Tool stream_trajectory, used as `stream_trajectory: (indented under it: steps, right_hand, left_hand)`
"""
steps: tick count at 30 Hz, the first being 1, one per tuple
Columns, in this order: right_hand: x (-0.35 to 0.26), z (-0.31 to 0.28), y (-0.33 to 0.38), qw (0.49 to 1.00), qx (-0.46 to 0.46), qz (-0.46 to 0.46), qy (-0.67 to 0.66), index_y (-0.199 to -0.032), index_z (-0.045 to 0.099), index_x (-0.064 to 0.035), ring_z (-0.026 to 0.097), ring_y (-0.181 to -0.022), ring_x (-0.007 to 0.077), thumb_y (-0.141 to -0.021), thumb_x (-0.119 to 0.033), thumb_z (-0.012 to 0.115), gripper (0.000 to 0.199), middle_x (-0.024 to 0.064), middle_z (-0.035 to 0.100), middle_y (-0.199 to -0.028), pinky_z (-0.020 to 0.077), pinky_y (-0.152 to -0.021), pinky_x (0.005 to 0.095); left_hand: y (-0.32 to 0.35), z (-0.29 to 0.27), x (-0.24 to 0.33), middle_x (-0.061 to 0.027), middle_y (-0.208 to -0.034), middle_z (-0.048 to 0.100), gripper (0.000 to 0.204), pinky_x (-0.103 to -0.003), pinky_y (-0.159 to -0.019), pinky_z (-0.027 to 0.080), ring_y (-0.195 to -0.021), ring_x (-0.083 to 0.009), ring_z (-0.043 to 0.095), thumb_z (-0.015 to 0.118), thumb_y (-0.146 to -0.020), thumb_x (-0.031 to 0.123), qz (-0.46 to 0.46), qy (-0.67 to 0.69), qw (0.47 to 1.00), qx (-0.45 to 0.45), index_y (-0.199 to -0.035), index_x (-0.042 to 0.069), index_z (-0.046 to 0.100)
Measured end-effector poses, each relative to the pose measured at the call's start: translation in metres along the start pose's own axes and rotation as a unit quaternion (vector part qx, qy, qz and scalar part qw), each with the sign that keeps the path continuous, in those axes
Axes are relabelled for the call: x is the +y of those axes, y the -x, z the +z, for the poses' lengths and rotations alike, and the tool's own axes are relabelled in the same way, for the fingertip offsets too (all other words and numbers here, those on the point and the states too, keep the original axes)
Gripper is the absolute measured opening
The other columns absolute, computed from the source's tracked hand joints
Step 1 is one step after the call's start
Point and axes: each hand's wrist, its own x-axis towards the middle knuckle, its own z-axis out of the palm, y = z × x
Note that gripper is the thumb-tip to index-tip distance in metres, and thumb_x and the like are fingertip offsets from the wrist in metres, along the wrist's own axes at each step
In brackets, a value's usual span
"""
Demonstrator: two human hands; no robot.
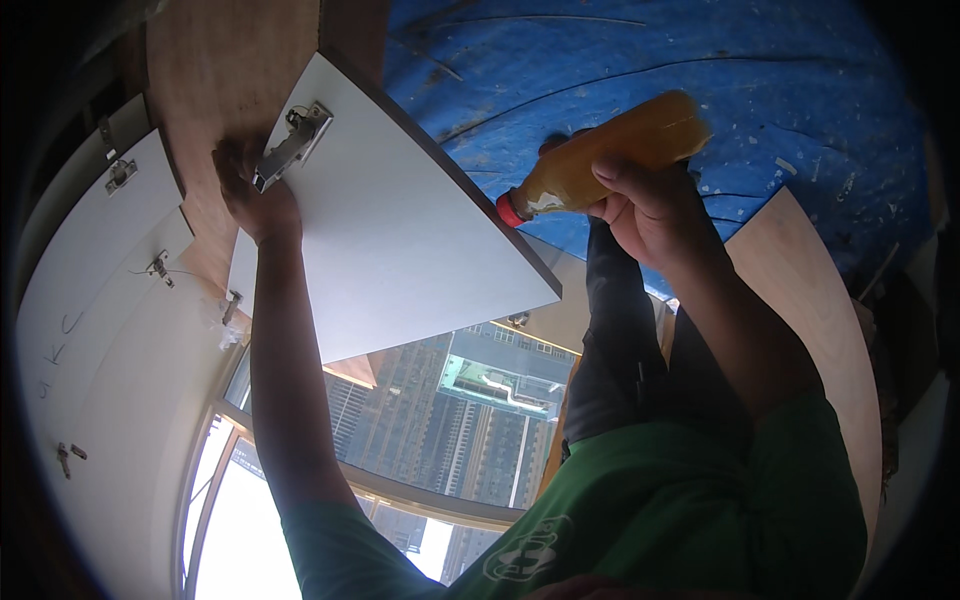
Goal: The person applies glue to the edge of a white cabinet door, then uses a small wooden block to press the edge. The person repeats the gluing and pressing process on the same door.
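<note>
My right hand (650,205) is wrapped round a plastic bottle (610,150) with amber-yellow contents. The bottle lies tilted, its red cap (509,209) pointing down-left, close to the dark edge of a white panel (400,240). At the panel's left edge, my left hand (258,200) has its fingers bent over the side, gripping it; the fingertips are in shadow and partly hidden. A metal cabinet hinge (295,145) is fixed on the panel's white face, and its arm sticks out over my left hand.
Other white panels with hinges (120,175) stand at the left. Brown wood board (225,70) lies behind my left hand. Blue sheeting (780,60) with specks covers the floor, and a pale wooden board (800,270) is at the right. A window (430,420) shows tall buildings.
</note>
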Motion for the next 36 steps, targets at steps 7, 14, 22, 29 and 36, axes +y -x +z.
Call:
stream_trajectory:
  steps: [7, 14, 22, 29, 36]
  right_hand:
    - [0.000, 0.024, -0.040, 0.996, -0.037, -0.065, 0.046, -0.124, 0.053, 0.0009, 0.066, -0.117, 0.0334, -0.087, -0.022, 0.080, 0.051, 0.0184, 0.064, -0.119, 0.0576, -0.097, 0.0545]
    - [-0.012, 0.046, -0.099, 0.984, -0.102, -0.112, 0.098, -0.130, 0.053, -0.0055, 0.065, -0.120, 0.0308, -0.092, -0.031, 0.076, 0.051, 0.0156, 0.063, -0.123, 0.0588, -0.097, 0.0492]
    - [-0.029, 0.084, -0.136, 0.989, -0.130, -0.071, -0.027, -0.121, 0.054, -0.0007, 0.070, -0.108, 0.0289, -0.094, -0.024, 0.074, 0.040, 0.0164, 0.066, -0.113, 0.0598, -0.095, 0.0462]
    - [-0.038, 0.103, -0.169, 0.980, -0.172, -0.100, -0.019, -0.127, 0.051, 0.0008, 0.066, -0.114, 0.0311, -0.093, -0.027, 0.074, 0.050, 0.0188, 0.063, -0.120, 0.0581, -0.097, 0.0475]
    - [-0.044, 0.104, -0.173, 0.987, -0.140, -0.074, 0.023, -0.128, 0.051, 0.0026, 0.066, -0.114, 0.0331, -0.091, -0.029, 0.076, 0.055, 0.0196, 0.063, -0.122, 0.0574, -0.096, 0.0474]
  left_hand:
    - [0.001, 0.003, -0.001, -0.0253, -0.150, 0.048, 0.049, -0.043, -0.115, 0.041, -0.136, -0.0365, 0.052, 0.055, -0.100, 0.019, 0.056, -0.095, 0.994, 0.021, -0.141, -0.005, 0.050]
    - [-0.005, 0.001, -0.032, -0.0249, -0.153, 0.044, 0.035, -0.045, -0.116, 0.038, -0.140, -0.0389, 0.047, 0.049, -0.103, 0.022, 0.104, -0.111, 0.988, 0.010, -0.127, 0.006, 0.067]
    - [-0.001, 0.004, -0.027, -0.0248, -0.154, 0.042, 0.030, -0.045, -0.116, 0.039, -0.141, -0.0404, 0.045, 0.050, -0.104, 0.024, 0.127, -0.136, 0.982, 0.016, -0.129, 0.019, 0.064]
    - [-0.004, 0.004, -0.040, -0.0246, -0.155, 0.040, 0.030, -0.046, -0.116, 0.040, -0.142, -0.0395, 0.045, 0.052, -0.103, 0.023, 0.130, -0.107, 0.986, 0.004, -0.131, 0.019, 0.064]
    - [-0.004, 0.003, -0.040, -0.0253, -0.154, 0.042, 0.032, -0.047, -0.116, 0.039, -0.144, -0.0396, 0.042, 0.052, -0.103, 0.022, 0.099, -0.038, 0.994, -0.005, -0.133, 0.020, 0.061]
